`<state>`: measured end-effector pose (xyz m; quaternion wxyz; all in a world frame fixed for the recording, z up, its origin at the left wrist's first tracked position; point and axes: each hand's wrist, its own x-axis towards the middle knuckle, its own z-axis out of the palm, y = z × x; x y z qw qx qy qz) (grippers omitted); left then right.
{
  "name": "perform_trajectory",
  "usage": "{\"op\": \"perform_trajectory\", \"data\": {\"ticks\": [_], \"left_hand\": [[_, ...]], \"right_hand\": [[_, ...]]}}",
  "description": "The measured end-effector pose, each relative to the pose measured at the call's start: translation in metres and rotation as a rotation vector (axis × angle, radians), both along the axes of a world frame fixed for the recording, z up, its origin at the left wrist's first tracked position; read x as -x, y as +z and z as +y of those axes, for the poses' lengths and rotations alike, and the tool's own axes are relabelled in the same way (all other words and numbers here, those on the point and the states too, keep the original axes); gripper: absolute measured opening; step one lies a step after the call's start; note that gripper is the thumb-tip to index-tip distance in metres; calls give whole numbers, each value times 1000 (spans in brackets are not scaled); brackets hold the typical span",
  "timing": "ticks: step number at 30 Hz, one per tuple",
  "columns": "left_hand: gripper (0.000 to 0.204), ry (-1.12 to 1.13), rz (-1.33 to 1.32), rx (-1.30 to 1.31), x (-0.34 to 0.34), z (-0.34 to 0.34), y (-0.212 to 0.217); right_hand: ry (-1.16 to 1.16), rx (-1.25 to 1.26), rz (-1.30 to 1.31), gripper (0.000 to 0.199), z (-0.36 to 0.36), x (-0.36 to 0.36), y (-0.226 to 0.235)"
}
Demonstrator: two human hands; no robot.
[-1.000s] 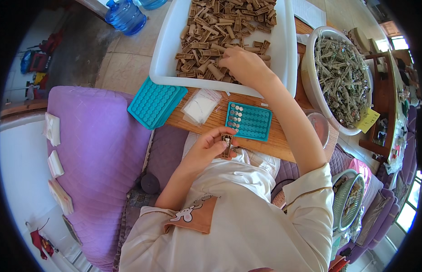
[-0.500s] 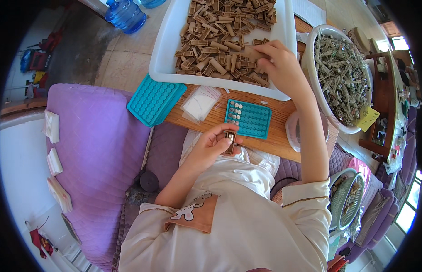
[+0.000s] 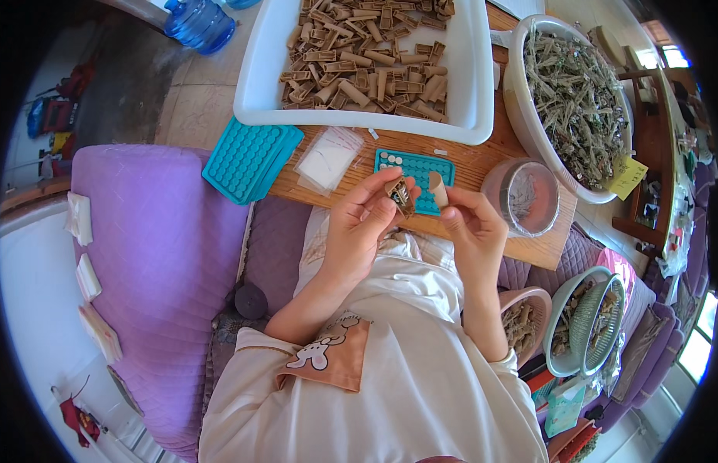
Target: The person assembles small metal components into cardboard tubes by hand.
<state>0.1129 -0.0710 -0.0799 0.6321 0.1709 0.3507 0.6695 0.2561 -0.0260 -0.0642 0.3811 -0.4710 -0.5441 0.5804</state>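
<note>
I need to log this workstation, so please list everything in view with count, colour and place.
Rectangular tub: one, white, far end of board, full of brown cardboard pieces.
Round basin: one, white, right, full of greyish strips.
Wooden board: one, brown, across the lap.
Grid tray: one, teal, on board.
Stack of grid trays: teal, left end of board.
Clear bags: small pile, on board.
Round container: one, clear, right of board.
Water bottle: one, blue, floor.
Cushion: purple, left.
Left hand: holds small brown piece.
Right hand: holds cardboard tube.
</note>
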Motion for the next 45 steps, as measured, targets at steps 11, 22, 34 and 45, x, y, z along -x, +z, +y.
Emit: {"op": "perform_trajectory", "data": {"ticks": [11, 22, 34, 45], "left_hand": [[32, -1, 92, -71, -13, -1, -3], [34, 35, 298, -127, -21, 1, 2], [45, 30, 718, -163, -31, 1, 6], [42, -49, 573, -146, -35, 8, -7]], "right_hand": [[-205, -204, -29, 18, -26, 11, -15], [-314, -289, -28, 17, -31, 24, -19], [78, -307, -260, 13, -29, 22, -12], [24, -308, -222, 12, -27, 16, -25]]}}
